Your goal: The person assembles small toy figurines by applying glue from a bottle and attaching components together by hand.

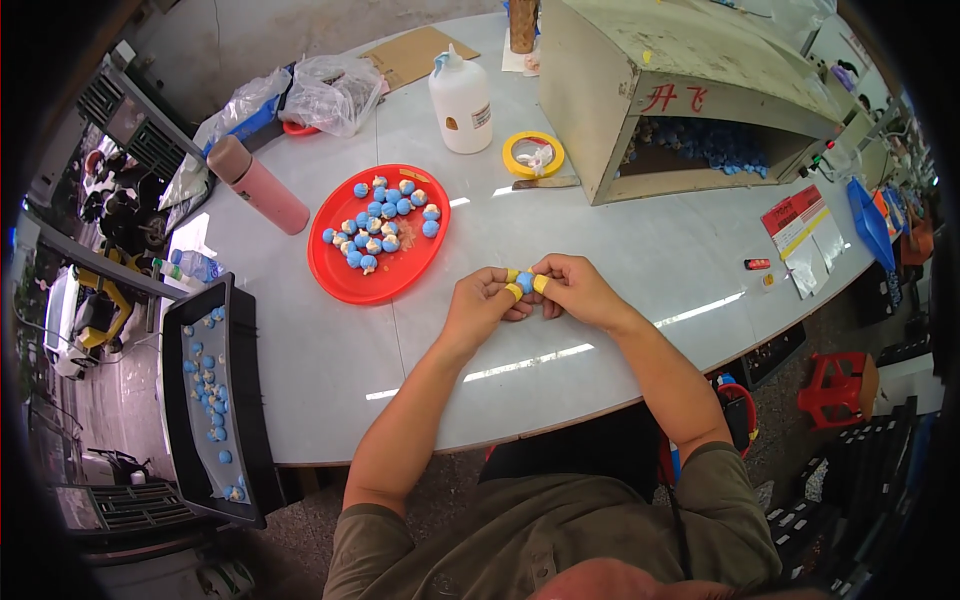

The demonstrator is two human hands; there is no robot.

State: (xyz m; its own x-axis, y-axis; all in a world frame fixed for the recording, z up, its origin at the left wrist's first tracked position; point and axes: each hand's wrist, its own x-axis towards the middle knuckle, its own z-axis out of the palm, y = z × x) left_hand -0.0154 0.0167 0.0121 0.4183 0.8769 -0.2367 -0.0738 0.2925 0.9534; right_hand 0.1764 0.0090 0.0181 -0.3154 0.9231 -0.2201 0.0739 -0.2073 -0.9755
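Observation:
Between my two hands, over the near middle of the table, is a small blue ball [525, 283]. My left hand [484, 302] pinches it from the left, and my right hand [574, 292] pinches it from the right. Yellow coverings wrap the thumbs and at least one fingertip. Fingers hide part of the ball, so its far side does not show. To the left of my hands lies a round red tray [330, 272] with several blue and cream balls [375, 226] gathered in it.
A black bin [262, 420] with more blue balls stands at the table's left edge. A pink flask [262, 188], a white bottle [460, 100] and a yellow tape roll [533, 155] stand farther back. A metal box [610, 110] full of blue pieces occupies the back right.

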